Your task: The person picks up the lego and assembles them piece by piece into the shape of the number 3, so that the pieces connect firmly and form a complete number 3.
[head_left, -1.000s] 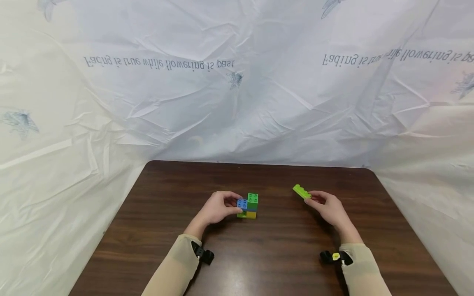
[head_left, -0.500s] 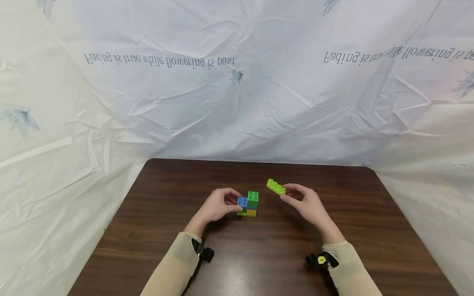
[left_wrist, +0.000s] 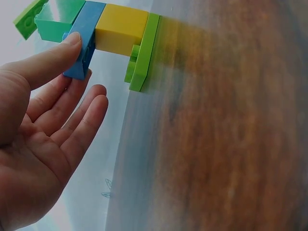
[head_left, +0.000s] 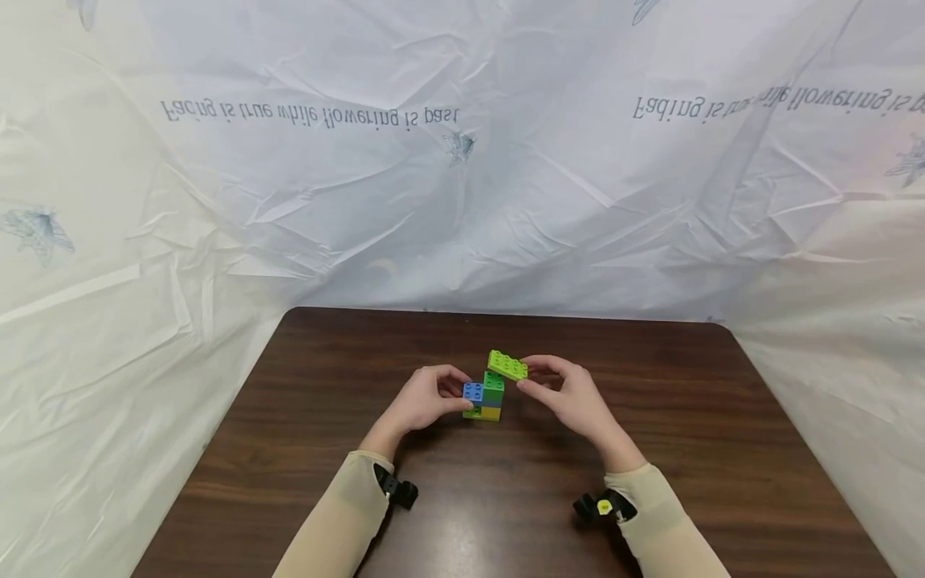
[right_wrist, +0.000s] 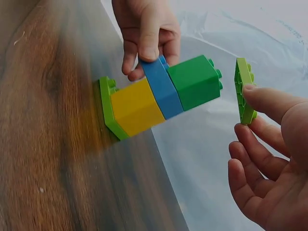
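A small stack of toy building bricks stands on the table. At its bottom is a lime plate, under a yellow brick, then a blue plate and a green brick on top. My left hand pinches the overhanging end of the blue plate between thumb and fingers. With thumb and index finger, my right hand holds a second lime plate by one end. This plate is tilted, studs up, above the green brick; the right wrist view shows a gap between them.
The dark brown wooden table carries the stack. Behind and beside it hangs a white printed sheet. Black wrist cameras sit on both sleeves, the left camera and the right camera.
My right hand has moved left with the lime plate, from well right of the stack to over the green brick. My left hand has stayed on the blue plate.
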`<action>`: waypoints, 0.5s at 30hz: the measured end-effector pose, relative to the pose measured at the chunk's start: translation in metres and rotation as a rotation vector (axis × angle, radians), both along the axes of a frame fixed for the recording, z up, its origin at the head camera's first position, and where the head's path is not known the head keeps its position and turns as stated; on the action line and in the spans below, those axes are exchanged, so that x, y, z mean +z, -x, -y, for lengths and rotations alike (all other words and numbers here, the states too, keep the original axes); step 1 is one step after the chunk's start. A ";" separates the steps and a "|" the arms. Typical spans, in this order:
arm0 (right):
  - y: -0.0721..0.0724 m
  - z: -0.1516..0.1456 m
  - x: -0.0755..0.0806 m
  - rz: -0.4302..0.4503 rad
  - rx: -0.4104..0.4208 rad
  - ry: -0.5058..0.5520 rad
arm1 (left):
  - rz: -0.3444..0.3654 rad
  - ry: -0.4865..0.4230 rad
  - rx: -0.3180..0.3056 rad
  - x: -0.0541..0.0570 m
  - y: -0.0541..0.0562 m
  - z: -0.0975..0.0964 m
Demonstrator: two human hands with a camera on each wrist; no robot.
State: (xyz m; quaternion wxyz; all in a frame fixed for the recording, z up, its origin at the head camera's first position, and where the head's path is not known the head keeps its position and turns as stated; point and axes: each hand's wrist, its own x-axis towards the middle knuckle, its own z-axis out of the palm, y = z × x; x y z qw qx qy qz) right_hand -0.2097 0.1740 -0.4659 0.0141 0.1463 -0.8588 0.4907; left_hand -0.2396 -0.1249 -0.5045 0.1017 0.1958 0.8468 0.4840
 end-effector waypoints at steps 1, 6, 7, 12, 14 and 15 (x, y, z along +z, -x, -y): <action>0.000 0.001 0.000 -0.004 0.003 0.001 | 0.001 -0.001 0.000 0.000 0.000 0.000; 0.001 0.007 0.002 -0.007 0.018 0.016 | 0.002 -0.008 -0.003 0.001 0.001 -0.001; 0.002 0.008 0.002 -0.007 0.021 0.016 | 0.000 -0.010 -0.005 0.001 0.001 -0.001; 0.001 0.012 0.000 -0.011 0.028 0.013 | -0.008 -0.010 -0.002 0.001 0.000 0.000; 0.001 0.013 0.000 -0.012 0.032 0.017 | -0.007 -0.008 0.001 0.001 0.000 0.000; 0.001 0.014 0.000 -0.018 0.036 0.015 | -0.007 -0.010 0.000 0.001 0.000 0.000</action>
